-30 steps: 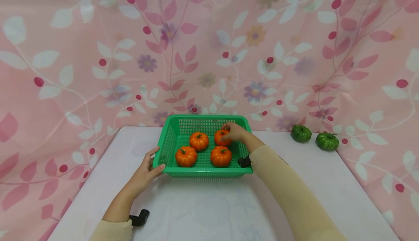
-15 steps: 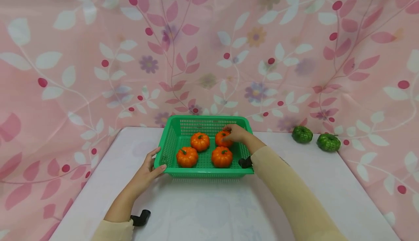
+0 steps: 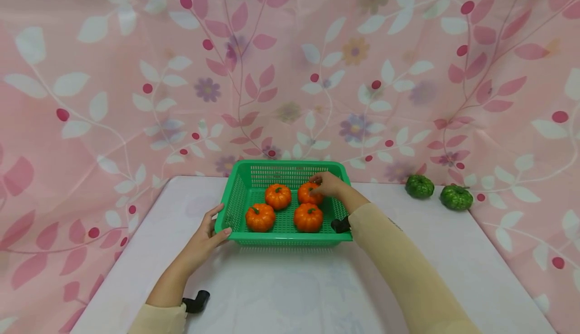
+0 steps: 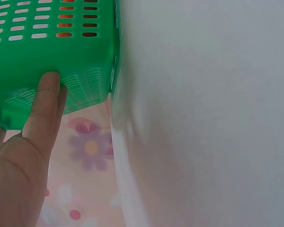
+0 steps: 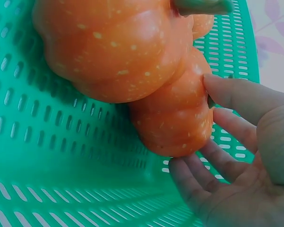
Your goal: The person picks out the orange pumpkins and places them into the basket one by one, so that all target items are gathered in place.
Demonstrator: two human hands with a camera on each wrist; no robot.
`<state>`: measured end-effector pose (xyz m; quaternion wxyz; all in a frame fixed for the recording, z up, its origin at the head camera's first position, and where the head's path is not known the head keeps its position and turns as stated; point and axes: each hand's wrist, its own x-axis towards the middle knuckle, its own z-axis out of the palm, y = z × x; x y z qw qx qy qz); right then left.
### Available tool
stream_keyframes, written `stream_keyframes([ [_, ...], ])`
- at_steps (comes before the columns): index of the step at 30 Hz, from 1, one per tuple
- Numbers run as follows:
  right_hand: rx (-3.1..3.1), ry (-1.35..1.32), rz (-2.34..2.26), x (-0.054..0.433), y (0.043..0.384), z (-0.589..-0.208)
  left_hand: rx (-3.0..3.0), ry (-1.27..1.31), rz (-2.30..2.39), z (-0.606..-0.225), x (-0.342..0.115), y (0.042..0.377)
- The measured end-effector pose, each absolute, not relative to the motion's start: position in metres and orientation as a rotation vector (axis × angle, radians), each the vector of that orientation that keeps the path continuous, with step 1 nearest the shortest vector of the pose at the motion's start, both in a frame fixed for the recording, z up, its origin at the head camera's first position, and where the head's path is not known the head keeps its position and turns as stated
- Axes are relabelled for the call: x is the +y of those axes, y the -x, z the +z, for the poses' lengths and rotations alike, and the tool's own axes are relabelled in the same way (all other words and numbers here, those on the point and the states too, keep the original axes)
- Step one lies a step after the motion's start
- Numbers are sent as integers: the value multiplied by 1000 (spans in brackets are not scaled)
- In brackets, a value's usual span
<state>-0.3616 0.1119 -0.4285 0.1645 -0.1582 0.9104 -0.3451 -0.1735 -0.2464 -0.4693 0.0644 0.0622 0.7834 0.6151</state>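
Note:
A green plastic basket [image 3: 290, 236] holds several orange toy pumpkins, each with a green stem. My left hand [image 3: 202, 241] grips its front left corner, thumb at the rim; in the left wrist view, the fingers [image 4: 45, 106] lie nearly straight against the outer wall. Inside the basket my right hand [image 3: 332, 185] holds the back right pumpkin [image 3: 306, 196], which stands on the basket floor. In the right wrist view, the thumb touches that pumpkin [image 5: 173, 123] near its top and the fingertips reach its lower side. A nearer pumpkin [image 5: 113, 47] partly covers it there.
Two green pumpkins [image 3: 419, 187] sit close together at the back right of the white table [image 3: 290, 288]. Behind the table hangs a pink floral cloth [image 3: 290, 62]. Black camera mounts [image 3: 196, 302] show at both wrists.
The head view has shifted very slightly, so everything appears a little further right. Both hands keep their places on the basket and the back right pumpkin.

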Motion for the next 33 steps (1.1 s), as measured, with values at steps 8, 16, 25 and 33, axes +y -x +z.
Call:
stream_keyframes([
  [8,2585,485,-946,112,361,-430,2350,-184,1864,-470,-247,173],
  [16,2570,477,-931,113,360,-425,2356,-189,1861,-470,-247,174],
  [25,2502,451,-965,117,356,-411,2357,-187,1862,-470,-247,174],
  [33,2510,524,-923,123,348,-395,2359,-197,1872,-470,-247,175],
])
